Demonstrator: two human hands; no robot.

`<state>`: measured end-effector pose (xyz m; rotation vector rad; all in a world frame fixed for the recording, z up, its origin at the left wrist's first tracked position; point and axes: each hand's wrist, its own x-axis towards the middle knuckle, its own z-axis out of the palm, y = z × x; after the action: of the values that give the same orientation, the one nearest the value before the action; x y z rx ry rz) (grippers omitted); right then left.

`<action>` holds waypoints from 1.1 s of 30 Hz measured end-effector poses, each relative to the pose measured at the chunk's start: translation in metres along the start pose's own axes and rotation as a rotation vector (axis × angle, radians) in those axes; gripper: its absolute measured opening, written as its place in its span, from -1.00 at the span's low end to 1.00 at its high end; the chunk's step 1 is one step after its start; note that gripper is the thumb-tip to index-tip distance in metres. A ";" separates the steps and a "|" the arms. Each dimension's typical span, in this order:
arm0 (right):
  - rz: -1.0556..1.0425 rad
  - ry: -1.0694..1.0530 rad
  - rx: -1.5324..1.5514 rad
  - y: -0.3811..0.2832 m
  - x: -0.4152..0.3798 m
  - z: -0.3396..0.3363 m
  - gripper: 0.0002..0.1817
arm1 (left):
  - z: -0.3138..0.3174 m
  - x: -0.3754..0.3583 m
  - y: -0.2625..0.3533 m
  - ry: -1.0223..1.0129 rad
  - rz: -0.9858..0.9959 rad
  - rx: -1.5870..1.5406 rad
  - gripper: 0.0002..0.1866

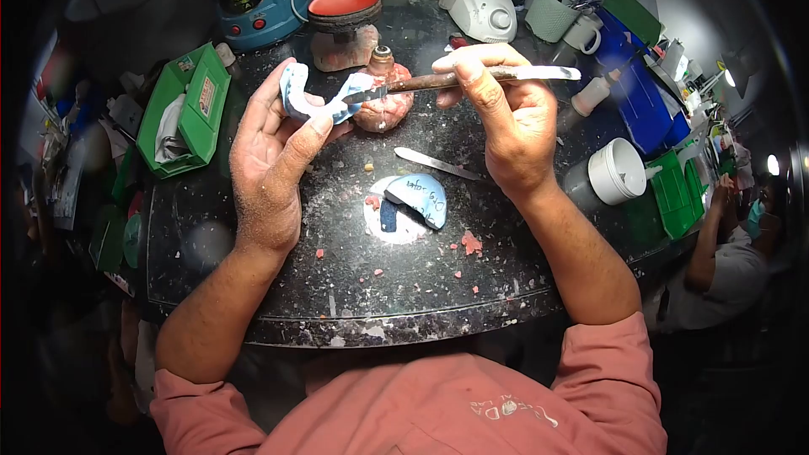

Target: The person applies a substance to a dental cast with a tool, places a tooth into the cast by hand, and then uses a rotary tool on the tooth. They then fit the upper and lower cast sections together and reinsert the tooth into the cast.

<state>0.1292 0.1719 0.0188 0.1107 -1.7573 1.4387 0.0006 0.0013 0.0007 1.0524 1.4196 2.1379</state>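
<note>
My left hand (274, 152) is closed around a light blue and white horseshoe-shaped dental piece (297, 93), raised above the bench. In my right hand (510, 109) I grip a wax knife (421, 82) with a brown handle; its blade end touches or overlaps the right arm of the horseshoe. Behind the blade stands a round, wax-stained spirit lamp (383, 114). Below my hands lie a slim metal blade tool (434, 163) and a blue dental cast (427, 200) with handwriting, resting over a white patch.
Pink wax scraps (471, 243) are scattered on the dark bench (337, 295). Green bins (206, 105) stand left and right. At the back are a blue machine (261, 0), a red-lined bowl (344, 3) and a white device (479, 8). A white tub (617, 170) sits right. A co-worker (725, 261) is at far right.
</note>
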 end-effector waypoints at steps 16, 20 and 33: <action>-0.381 -0.030 -0.501 0.004 0.002 -0.007 -0.90 | 0.000 0.000 -0.001 -0.003 0.086 0.036 -0.23; -0.350 -0.030 -0.455 0.004 0.000 -0.006 -0.88 | 0.005 -0.002 0.006 0.005 0.035 0.050 -0.20; -0.103 0.013 -0.130 0.001 0.000 -0.001 -0.83 | 0.004 -0.002 0.004 0.006 0.057 0.002 -0.20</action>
<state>0.1291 0.1731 0.0180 0.1206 -1.8030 1.2459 0.0053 0.0012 0.0041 1.1003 1.4108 2.1811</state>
